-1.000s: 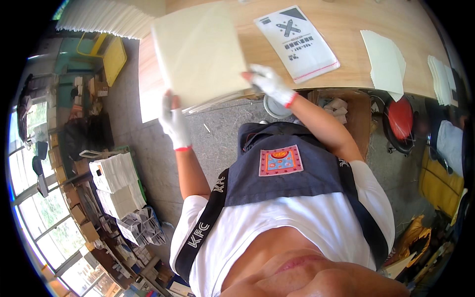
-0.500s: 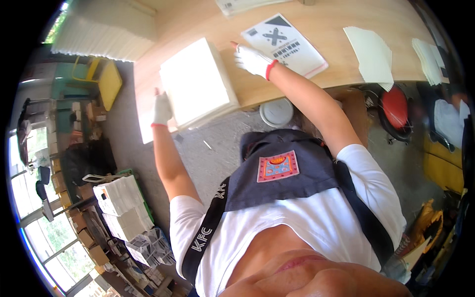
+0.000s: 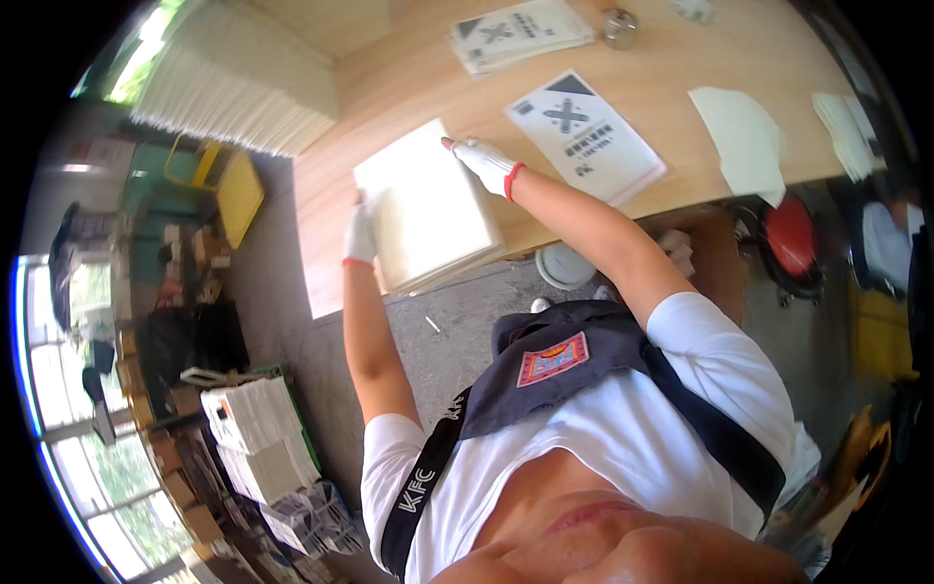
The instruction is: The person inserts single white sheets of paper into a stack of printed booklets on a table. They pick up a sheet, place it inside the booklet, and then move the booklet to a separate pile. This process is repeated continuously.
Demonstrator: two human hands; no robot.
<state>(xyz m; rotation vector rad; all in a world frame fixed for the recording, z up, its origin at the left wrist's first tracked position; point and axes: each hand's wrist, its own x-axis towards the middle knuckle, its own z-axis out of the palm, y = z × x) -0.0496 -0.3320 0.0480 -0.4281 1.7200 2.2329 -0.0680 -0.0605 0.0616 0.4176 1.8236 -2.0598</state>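
A thick rectangular stack of cream-white paper sheets [image 3: 428,209] lies at the near edge of a pale wood-grained desk [image 3: 637,73], left of its middle, and is flanked by two hands in white knit gloves with red cuffs. The left hand [image 3: 358,234] is set upright along the stack's left side; its fingers are blurred and partly hidden, so whether the paper is pinched cannot be told. The right hand [image 3: 484,165] is placed at the upper right edge, its fingers close together and slightly bent; a firm grip there cannot be made out either. The step in hand is judged to be a steadying or evening of the stack from both sides. For the next move, matched pressure from both hands seems called for, since loose sheets could slide out of line. To the right, a white printed packet with a dark corner triangle [image 3: 584,131] lies flat, well apart from a fanned batch of plain white sheets [image 3: 739,141]. At the upper left, a tall block of piled cream paper [image 3: 233,78] is seen.
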